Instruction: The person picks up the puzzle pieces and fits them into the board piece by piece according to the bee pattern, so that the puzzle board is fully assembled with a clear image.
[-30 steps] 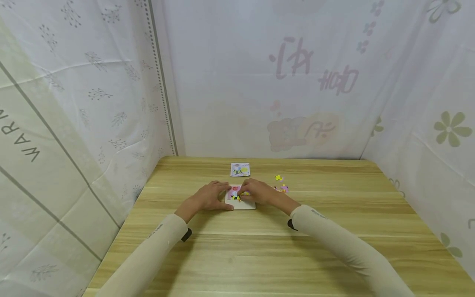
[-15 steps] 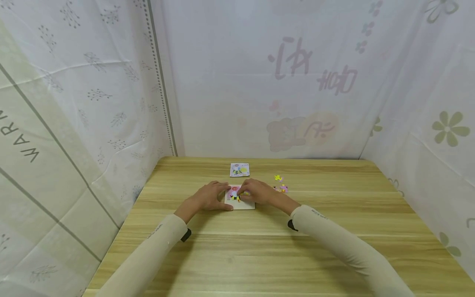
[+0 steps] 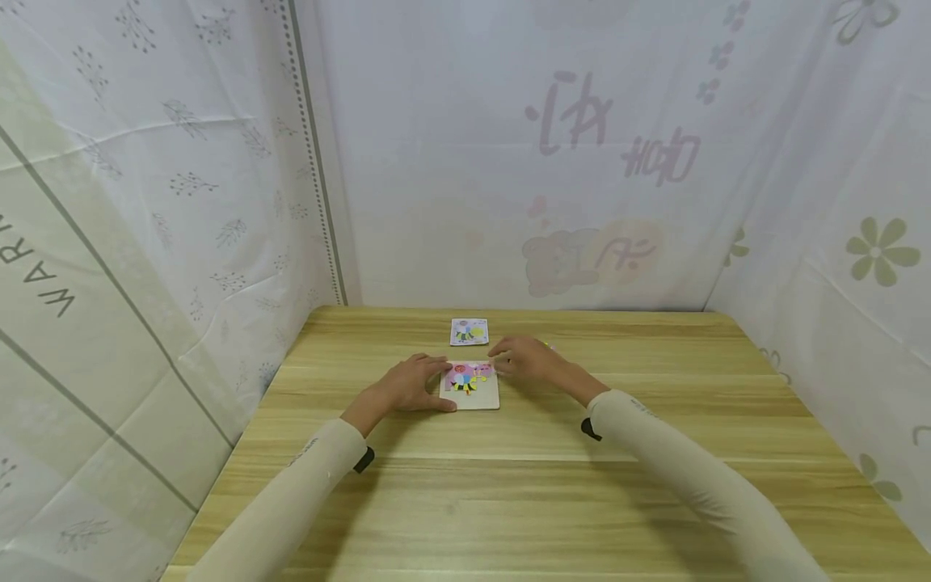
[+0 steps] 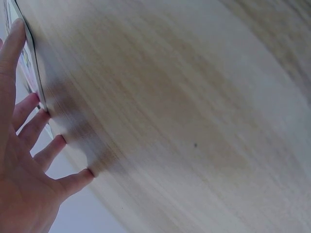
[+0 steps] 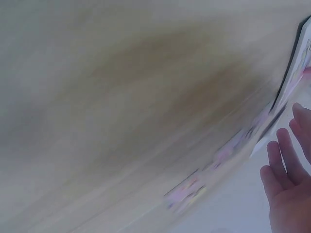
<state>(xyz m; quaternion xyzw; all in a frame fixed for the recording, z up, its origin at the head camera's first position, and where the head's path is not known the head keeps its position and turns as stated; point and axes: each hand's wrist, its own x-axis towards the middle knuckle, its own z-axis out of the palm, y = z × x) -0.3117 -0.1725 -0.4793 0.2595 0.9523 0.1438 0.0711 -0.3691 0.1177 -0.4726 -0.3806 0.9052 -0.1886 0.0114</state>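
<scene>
The left hand (image 3: 409,385) had its grip spread around the left side of a pale puzzle board (image 3: 476,400), thumb by the lower edge and fingers reaching the upper left corner. In the left wrist view the fingers were fanned out, some of their tips resting on the worktop (image 3: 451,509). The right hand (image 3: 529,360) was near the board's upper right corner, its fingers loosely bent and a little apart; nothing could be seen between them, and whether they touched the board could not be told.

The board lay flat between the two hands. Fitted pieces (image 3: 465,383) covered its upper part with a pink ground, a red round shape and a yellow-and-black striped bee, while the lower part was bare. Loose puzzle pieces (image 5: 187,191), pink and blurred, lay on the worktop beyond the board in the right wrist view. In the head view a bit of yellow (image 3: 547,345) showed just past the right hand.

Behind the board, apart from it, lay a small card (image 3: 469,332) with a similar bee picture. Cream sleeves (image 3: 676,469) covered both forearms, and pale printed curtains (image 3: 436,162) hung around the wood-grained worktop.
</scene>
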